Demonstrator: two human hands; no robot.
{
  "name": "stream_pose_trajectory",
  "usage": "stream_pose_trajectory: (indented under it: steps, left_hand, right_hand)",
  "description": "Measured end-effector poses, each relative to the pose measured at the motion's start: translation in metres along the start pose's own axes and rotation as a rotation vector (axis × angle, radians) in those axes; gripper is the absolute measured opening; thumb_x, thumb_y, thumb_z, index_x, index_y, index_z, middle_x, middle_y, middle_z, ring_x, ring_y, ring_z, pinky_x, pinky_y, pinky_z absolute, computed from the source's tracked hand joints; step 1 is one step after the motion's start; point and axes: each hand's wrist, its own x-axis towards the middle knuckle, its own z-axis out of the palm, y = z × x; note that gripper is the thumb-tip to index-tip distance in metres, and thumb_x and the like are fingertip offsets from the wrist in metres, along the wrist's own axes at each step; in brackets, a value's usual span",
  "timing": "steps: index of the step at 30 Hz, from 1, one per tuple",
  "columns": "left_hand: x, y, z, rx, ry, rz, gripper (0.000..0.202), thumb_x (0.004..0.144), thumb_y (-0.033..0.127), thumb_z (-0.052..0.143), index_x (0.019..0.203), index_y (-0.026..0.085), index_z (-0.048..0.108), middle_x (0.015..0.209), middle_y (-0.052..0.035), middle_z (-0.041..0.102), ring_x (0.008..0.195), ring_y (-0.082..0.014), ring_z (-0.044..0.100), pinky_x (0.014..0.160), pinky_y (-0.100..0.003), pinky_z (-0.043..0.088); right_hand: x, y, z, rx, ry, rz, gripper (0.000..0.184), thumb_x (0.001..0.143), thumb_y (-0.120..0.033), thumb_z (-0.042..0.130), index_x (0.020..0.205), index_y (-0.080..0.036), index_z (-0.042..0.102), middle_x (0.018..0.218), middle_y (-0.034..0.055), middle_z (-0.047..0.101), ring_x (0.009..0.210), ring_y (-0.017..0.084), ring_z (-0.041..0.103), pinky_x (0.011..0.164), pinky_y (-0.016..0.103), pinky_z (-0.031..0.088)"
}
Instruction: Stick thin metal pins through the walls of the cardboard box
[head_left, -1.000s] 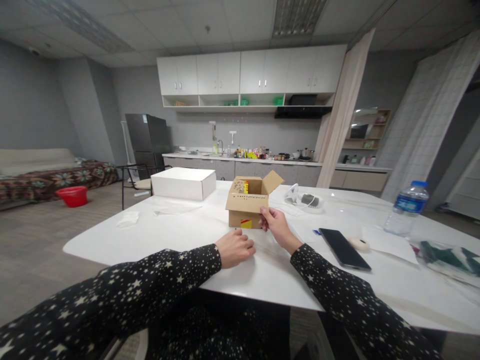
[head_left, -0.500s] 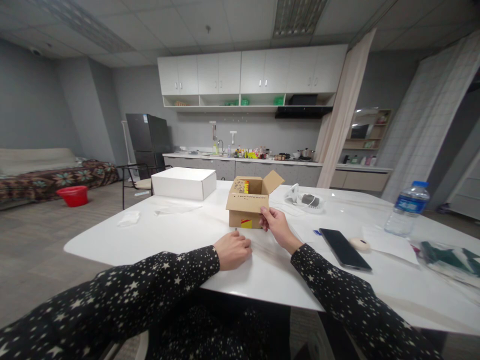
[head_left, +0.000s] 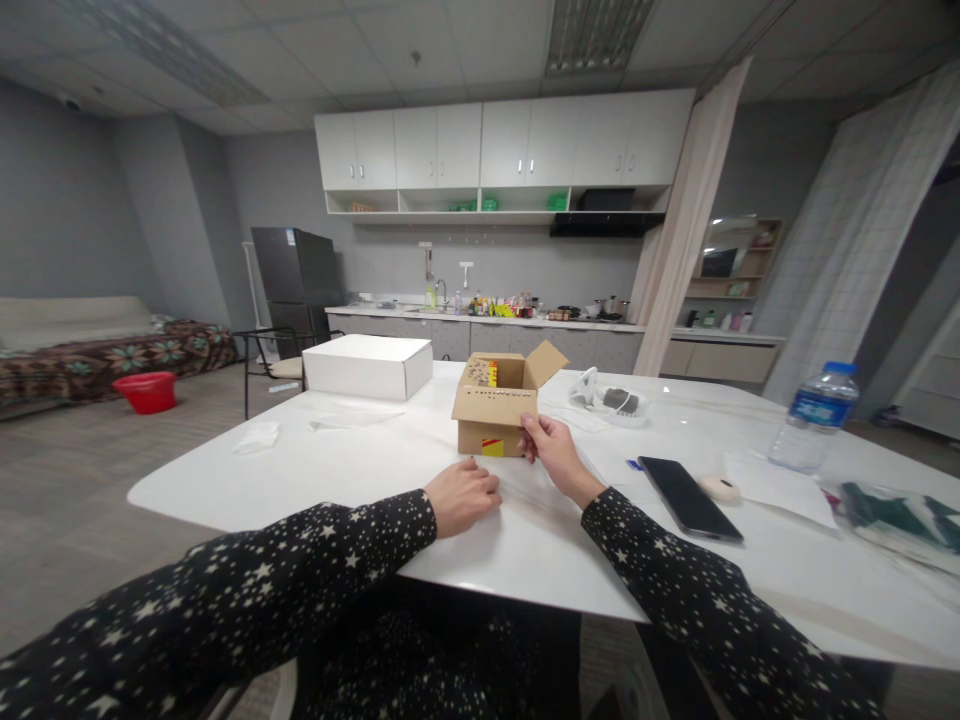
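A small brown cardboard box (head_left: pixel 491 437) with red and yellow printing stands on the white table. Its top is open, with the front flap folded out toward me and another flap raised at the right. My right hand (head_left: pixel 553 452) pinches the right corner of the front flap between thumb and fingers. In front of the box, my left hand (head_left: pixel 463 497) rests on the table, palm down and fingers curled in. What lies under those fingers, if anything, is hidden. The inside of the box shows only in part.
To the right lie a black phone (head_left: pixel 688 498), a beige rounded object (head_left: pixel 718 488) and a water bottle (head_left: pixel 814 418). White cabled gear (head_left: pixel 611 398) sits behind them. A white box (head_left: pixel 367 366) and a crumpled tissue (head_left: pixel 256 437) are at the left of the table (head_left: pixel 315 470).
My left hand has shifted very slightly to the left. The right hand and the cardboard box have stayed in place.
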Motion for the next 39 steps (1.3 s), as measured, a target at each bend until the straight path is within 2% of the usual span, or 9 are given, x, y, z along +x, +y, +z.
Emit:
stream_pose_trajectory:
  steps: [5,13,35,39]
  left_hand:
    - [-0.0001,-0.0019,0.0005,-0.013,0.024,-0.009,0.015,0.089,0.015,0.055,0.075,0.017,0.062,0.084,-0.005,0.065,0.077,-0.0168,0.058,0.068,-0.032,0.036]
    - [-0.0028,-0.0046,0.0035,0.004,0.038,-0.015,0.018,0.088,0.017,0.056,0.071,0.017,0.059,0.074,-0.0027,0.065,0.073,-0.0171,0.058,0.068,-0.033,0.036]
    - [-0.0057,-0.0084,0.0057,0.001,0.007,-0.065,0.01,0.087,0.016,0.055,0.079,0.017,0.06,0.077,-0.0035,0.063,0.074,-0.0161,0.057,0.067,-0.032,0.035]
    - [-0.0052,-0.0072,0.0011,-0.003,0.005,-0.075,0.01,0.086,0.021,0.056,0.077,0.017,0.06,0.078,-0.0042,0.063,0.074,-0.0164,0.057,0.067,-0.033,0.036]
  right_hand:
    - [-0.0002,0.0006,-0.0005,0.005,-0.002,-0.007,0.05,0.074,-0.066,0.065,0.067,-0.019,0.053,0.054,0.0004,0.059,0.04,0.009,0.045,0.039,0.022,0.034]
    - [-0.0005,-0.0003,-0.0004,-0.004,0.0,-0.006,0.05,0.074,-0.066,0.065,0.067,-0.018,0.053,0.054,0.0003,0.059,0.04,0.009,0.045,0.04,0.023,0.034]
    - [0.0001,0.0013,-0.0019,-0.01,-0.004,-0.014,0.05,0.075,-0.067,0.063,0.067,-0.018,0.054,0.055,0.0004,0.059,0.041,0.009,0.045,0.039,0.022,0.034]
    - [-0.0001,0.0008,-0.0018,-0.001,0.002,-0.005,0.051,0.073,-0.068,0.065,0.067,-0.018,0.054,0.054,0.0001,0.059,0.04,0.009,0.045,0.039,0.023,0.034]
